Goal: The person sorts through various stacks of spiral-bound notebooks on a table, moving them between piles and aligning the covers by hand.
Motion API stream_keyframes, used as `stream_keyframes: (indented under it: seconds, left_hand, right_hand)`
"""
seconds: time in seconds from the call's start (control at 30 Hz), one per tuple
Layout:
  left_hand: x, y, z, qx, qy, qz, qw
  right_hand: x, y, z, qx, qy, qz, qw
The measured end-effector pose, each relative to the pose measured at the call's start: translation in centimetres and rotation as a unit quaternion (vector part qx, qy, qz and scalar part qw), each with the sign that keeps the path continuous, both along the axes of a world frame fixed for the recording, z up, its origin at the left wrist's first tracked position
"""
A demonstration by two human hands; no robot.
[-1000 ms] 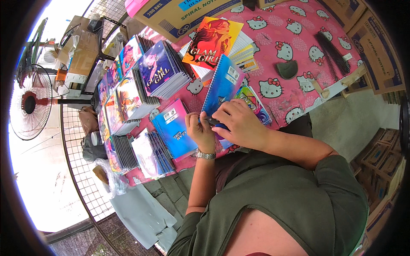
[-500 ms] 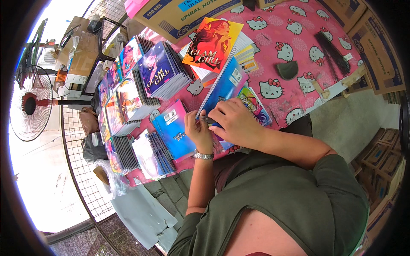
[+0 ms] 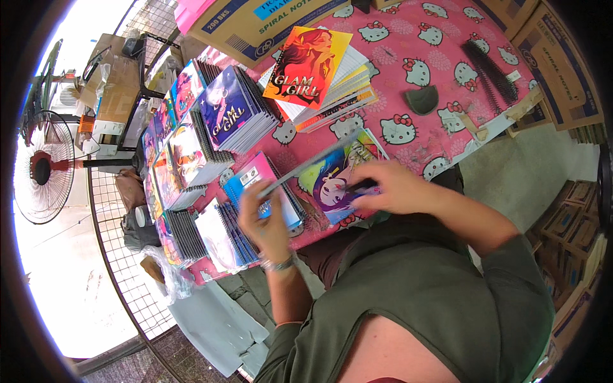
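Observation:
My left hand (image 3: 265, 220) is closed on the near end of a spiral notebook (image 3: 313, 163), which is tilted so that only its thin, blurred edge shows. My right hand (image 3: 399, 186) grips a small dark hand tool, seemingly pliers (image 3: 363, 185), smeared by motion. Beneath that hand lies a notebook with a purple-haired cartoon figure on its cover (image 3: 329, 191). Beside my left hand, blue-and-pink notebooks (image 3: 250, 175) rest on the table. Farther off, an orange-and-yellow notebook (image 3: 306, 64) tops a fanned pile of white-paged ones.
Several notebook stacks (image 3: 227, 105) fill the table's left side. Cardboard cartons (image 3: 268, 29) stand at the back and the right (image 3: 559, 64). Black spiral coils (image 3: 491, 76) and a dark green curved piece (image 3: 421, 100) lie on the pink tablecloth (image 3: 389, 57). A fan (image 3: 43, 167) stands far left.
My left hand has swung the notebook leftward and tipped it on edge, uncovering the cartoon-cover notebook below. My right hand, with the tool, has drawn away to the right.

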State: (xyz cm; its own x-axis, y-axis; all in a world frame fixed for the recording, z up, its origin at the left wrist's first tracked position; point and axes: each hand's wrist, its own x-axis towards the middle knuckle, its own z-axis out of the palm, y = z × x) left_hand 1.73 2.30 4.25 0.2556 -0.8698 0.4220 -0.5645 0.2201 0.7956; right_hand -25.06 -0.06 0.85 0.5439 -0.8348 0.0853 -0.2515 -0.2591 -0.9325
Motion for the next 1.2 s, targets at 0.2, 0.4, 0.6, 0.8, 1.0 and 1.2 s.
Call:
stream_keyframes:
  seconds: [0.2,0.4,0.6,0.8,1.0,1.2]
  left_hand:
    - [4.7,-3.0,6.0,0.046,-0.217,0.050,0.974]
    - [3.3,-6.6,-5.0,0.067,-0.356,-0.024,0.932]
    - [-9.5,0.2,-8.2,0.112,-0.430,-0.341,0.828]
    - [-9.7,0.7,-10.7,0.046,-0.561,-0.355,0.747]
    - [-11.2,3.0,-10.3,0.014,-0.634,-0.303,0.712]
    - [-8.3,-0.5,-0.5,0.235,-0.381,-0.320,0.835]
  right_hand:
    - [-11.6,-0.3,-5.7,-0.067,0.293,-0.158,0.940]
    - [-23.2,-11.4,-6.9,-0.246,0.355,-0.449,0.782]
    - [-28.7,-14.8,-10.8,-0.184,0.586,-0.458,0.643]
    - [-31.1,-16.0,-9.8,-0.182,0.555,-0.401,0.706]
    - [-30.0,-15.1,-5.3,-0.217,0.442,-0.458,0.741]
    - [-18.9,-8.4,1.2,0.054,0.113,-0.320,0.939]
